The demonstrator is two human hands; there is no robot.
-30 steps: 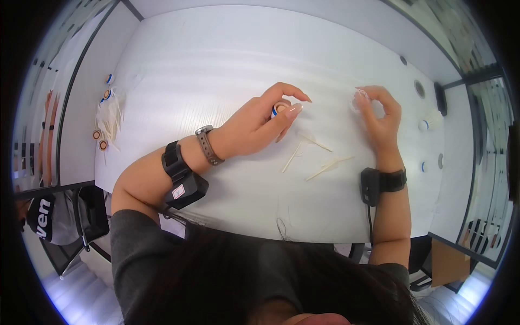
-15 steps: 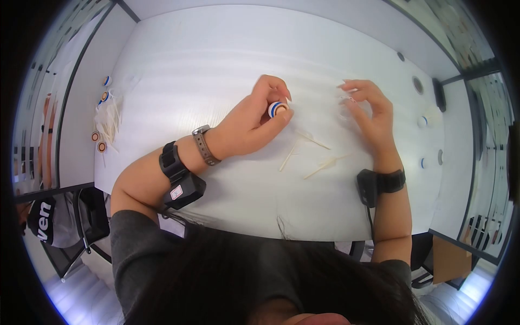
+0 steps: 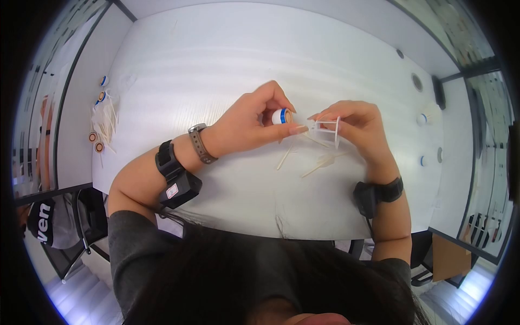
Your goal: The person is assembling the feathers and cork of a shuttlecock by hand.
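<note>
Above the middle of the white table (image 3: 238, 184), my left hand (image 3: 257, 116) is closed on a small white cap with a blue band (image 3: 282, 116), its round tan end facing right. To its right my right hand (image 3: 357, 124) pinches a small white plastic frame (image 3: 337, 132) with thin bars and a ring. The frame's left end is close to my left fingertips; whether they touch is unclear. Below the hands lie several thin pale feather pieces (image 3: 319, 165) and a pale stick (image 3: 284, 158).
At the left edge are a pile of pale feather shafts (image 3: 106, 120) and several banded caps (image 3: 99, 147). On the right side lie a shuttlecock (image 3: 423, 118) and a small blue-and-white cap (image 3: 423, 161). Low partitions (image 3: 78, 124) border the table.
My right hand has moved left and down toward my left hand, and the white frame now shows plainly in it. The cap in my left hand has turned and shifted slightly right.
</note>
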